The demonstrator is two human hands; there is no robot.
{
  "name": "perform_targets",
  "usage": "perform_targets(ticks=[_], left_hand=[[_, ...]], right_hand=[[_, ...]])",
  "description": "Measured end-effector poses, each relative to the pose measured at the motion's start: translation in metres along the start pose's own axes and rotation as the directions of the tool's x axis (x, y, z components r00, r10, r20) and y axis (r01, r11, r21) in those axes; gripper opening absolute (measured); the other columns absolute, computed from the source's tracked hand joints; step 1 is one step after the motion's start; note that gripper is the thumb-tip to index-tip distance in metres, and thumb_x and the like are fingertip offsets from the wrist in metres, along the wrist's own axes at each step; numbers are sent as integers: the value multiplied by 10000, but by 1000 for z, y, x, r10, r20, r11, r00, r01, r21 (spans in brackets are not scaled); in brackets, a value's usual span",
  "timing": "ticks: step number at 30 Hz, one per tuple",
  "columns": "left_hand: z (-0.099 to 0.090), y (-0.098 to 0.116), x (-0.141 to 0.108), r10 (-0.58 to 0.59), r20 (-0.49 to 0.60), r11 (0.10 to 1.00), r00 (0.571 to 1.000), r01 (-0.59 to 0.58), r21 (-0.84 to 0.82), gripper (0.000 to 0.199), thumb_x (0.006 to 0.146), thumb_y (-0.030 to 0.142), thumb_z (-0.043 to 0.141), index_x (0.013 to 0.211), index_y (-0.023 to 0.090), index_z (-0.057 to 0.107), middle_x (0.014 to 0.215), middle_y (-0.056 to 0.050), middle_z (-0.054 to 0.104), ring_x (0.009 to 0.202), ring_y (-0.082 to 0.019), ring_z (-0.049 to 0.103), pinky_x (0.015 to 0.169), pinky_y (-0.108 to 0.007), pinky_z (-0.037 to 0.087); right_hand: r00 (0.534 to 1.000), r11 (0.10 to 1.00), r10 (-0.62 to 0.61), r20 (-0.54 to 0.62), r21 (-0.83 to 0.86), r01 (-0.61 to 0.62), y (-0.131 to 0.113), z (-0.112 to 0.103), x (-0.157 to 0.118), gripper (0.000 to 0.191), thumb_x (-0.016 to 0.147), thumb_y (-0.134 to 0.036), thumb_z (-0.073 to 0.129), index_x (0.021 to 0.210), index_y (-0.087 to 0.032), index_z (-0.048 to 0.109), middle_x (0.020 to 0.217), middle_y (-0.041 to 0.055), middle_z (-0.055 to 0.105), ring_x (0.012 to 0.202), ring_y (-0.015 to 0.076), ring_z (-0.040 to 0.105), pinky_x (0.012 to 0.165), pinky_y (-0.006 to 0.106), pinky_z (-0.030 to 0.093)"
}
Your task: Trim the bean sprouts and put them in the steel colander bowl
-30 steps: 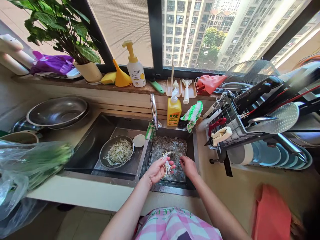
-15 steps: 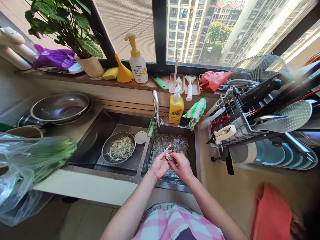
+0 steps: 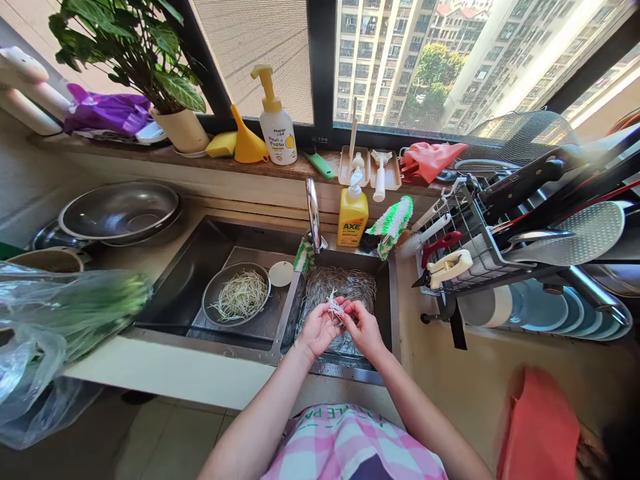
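Note:
Over the right sink basin [image 3: 384, 293], my left hand [image 3: 320, 330] is palm up and curled around a small bunch of bean sprouts [image 3: 334, 305]. My right hand [image 3: 364, 328] meets it from the right, its thumb and fingertips pinched at the lower end of the bunch. Below both hands, the basin holds water with many thin strands floating in it. In the left basin sits a round metal bowl [image 3: 206, 303] with a heap of bean sprouts [image 3: 241, 297] in it. Beside that bowl lies a small white round lid or dish [image 3: 281, 274].
The faucet [image 3: 313, 213] rises behind the divider. A yellow soap bottle [image 3: 353, 217] and a green-white cloth [image 3: 393, 223] stand behind the right basin. At right is a dish rack [image 3: 480, 233] with knives and plates; at left, bagged greens [image 3: 105, 313] and a large pan [image 3: 120, 210].
My right fingers have shifted slightly on the bunch, and the sprouts now lie tilted further left in my left hand. The bowl and surroundings stay put.

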State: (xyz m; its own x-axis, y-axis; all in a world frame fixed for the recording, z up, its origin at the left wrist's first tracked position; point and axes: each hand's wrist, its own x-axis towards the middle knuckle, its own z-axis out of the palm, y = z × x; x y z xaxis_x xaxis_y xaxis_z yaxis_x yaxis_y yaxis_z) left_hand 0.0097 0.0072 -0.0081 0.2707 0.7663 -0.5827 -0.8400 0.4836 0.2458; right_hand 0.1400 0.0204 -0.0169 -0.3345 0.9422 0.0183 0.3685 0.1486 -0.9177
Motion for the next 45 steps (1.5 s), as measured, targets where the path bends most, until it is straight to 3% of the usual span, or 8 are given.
perform_targets(ticks=[8,15,20,31,37,41,43,45], left_hand=[[5,-4,3,37,-49,998,998,-39,-49,190,820,221,421,941,140,544,965,-90,629,804,-138,606,712,-277,466],[3,-10,9,108,-144,990,984,-119,-72,181,842,207,397,935,132,532,979,-98,623,814,-134,612,759,-266,469],[4,-18,11,153,-149,983,977,-167,-83,200,838,215,407,957,146,552,1048,-83,607,862,-137,603,853,-299,444],[8,-37,10,269,-186,958,945,-282,-46,132,822,176,446,819,140,573,880,-70,650,850,-135,608,900,-297,414],[4,-20,10,227,-157,964,961,-245,-107,129,831,191,425,810,146,545,921,-84,644,865,-173,615,845,-360,452],[2,-3,4,168,-57,964,984,-176,-200,140,834,223,424,835,156,547,1009,-83,624,1005,-226,565,860,-442,433],[2,2,1,162,-42,962,986,-167,-216,145,833,227,428,837,154,552,1030,-84,619,1046,-236,542,872,-453,420],[2,2,-1,161,-30,961,987,-163,-225,145,830,230,435,831,151,557,1045,-84,616,1072,-241,525,887,-464,406]], right_hand=[[973,959,-147,-177,-266,96,-2,5,-3,88,808,-208,469,783,-190,552,847,50,555,819,166,513,731,276,407],[981,902,-194,13,-390,184,-10,1,-5,108,804,-192,477,817,-193,584,893,54,558,845,169,499,749,279,400],[995,908,-100,-28,-411,80,-17,5,-5,128,775,-293,534,729,-181,575,847,50,549,829,178,494,731,281,397],[988,880,18,-156,-467,-90,-14,16,-5,82,707,-126,464,662,-178,510,756,46,535,757,178,471,679,280,369],[979,1000,29,-202,10,-28,-15,8,-5,56,737,-176,456,695,-181,493,859,49,574,818,171,521,731,294,407],[949,897,222,-223,428,-109,-5,-9,0,116,775,-294,489,742,-188,525,884,48,619,837,169,573,770,304,438],[941,845,293,-167,506,-174,10,-16,1,161,792,-338,467,775,-193,536,861,42,644,799,163,601,736,297,458],[945,886,315,-83,383,-262,30,-20,-1,227,797,-371,430,772,-186,559,781,18,661,692,132,614,669,251,466]])
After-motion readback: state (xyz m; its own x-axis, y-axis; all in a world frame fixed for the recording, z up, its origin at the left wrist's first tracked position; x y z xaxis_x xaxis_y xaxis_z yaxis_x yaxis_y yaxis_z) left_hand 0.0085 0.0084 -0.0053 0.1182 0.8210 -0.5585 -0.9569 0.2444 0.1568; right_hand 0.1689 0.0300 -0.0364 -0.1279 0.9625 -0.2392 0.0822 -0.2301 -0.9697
